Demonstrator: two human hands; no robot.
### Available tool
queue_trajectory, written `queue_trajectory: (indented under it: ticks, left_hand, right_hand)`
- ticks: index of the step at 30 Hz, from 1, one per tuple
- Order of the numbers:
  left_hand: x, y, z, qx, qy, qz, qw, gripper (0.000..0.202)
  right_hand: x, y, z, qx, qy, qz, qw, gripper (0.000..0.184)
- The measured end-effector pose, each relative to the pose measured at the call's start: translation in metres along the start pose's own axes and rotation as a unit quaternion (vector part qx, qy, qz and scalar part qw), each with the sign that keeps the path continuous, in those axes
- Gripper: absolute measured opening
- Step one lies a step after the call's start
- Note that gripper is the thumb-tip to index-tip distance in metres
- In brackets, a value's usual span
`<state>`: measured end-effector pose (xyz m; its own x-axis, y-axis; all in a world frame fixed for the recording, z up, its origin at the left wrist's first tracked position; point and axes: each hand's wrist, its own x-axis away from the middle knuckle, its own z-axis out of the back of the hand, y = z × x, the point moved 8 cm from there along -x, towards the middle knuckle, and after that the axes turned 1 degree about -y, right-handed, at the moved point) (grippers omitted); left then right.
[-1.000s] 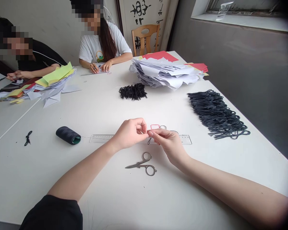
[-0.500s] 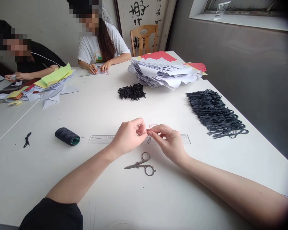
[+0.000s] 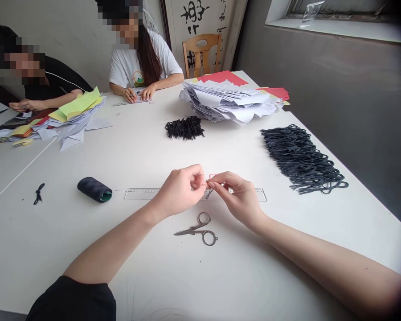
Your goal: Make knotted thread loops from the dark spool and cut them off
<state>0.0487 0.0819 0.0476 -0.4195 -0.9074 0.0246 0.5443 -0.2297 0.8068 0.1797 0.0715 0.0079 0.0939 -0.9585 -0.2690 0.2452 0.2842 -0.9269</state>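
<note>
My left hand (image 3: 180,189) and my right hand (image 3: 239,196) meet fingertip to fingertip above a clear plastic ruler (image 3: 143,193) on the white table (image 3: 287,249). Both pinch a short dark thread loop (image 3: 208,193) that hangs between them. A small pink-rimmed piece (image 3: 214,175) peeks out just behind my right fingers. Small metal scissors (image 3: 198,228) lie shut on the table right below my hands. A dark spool of thread (image 3: 94,189) lies on its side to the left of the ruler.
A row of dark cord loops (image 3: 299,158) lies at the right. A smaller black bundle (image 3: 185,127) and a tall paper stack (image 3: 232,100) sit farther back. Two people work at the far left beside coloured papers (image 3: 65,116). A short knotted cord (image 3: 38,193) lies at left.
My right hand has curled its fingers in and turned slightly while staying pinched against my left. The pink-rimmed piece is now mostly covered by my right fingers.
</note>
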Motion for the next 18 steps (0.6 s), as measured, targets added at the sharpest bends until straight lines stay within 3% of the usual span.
queue_trajectory:
  ticks: [7,12,15,18]
  left_hand:
    - [-0.001,0.006,0.014,0.142,0.088,-0.044,0.985,0.011]
    - [-0.004,0.010,-0.006,0.314,0.011,-0.091,0.945,0.031]
    - [-0.003,0.008,-0.011,0.371,0.021,-0.107,0.922,0.030]
    - [-0.001,0.005,-0.010,0.353,0.053,-0.109,0.928,0.032]
  right_hand:
    - [-0.012,-0.023,0.002,-0.100,0.010,-0.015,0.995,0.019]
    - [-0.016,-0.030,-0.011,-0.193,0.012,-0.072,0.978,0.018]
    - [-0.014,-0.029,-0.021,-0.266,0.002,-0.123,0.956,0.022]
    - [-0.012,-0.036,-0.024,-0.296,-0.021,-0.127,0.946,0.022]
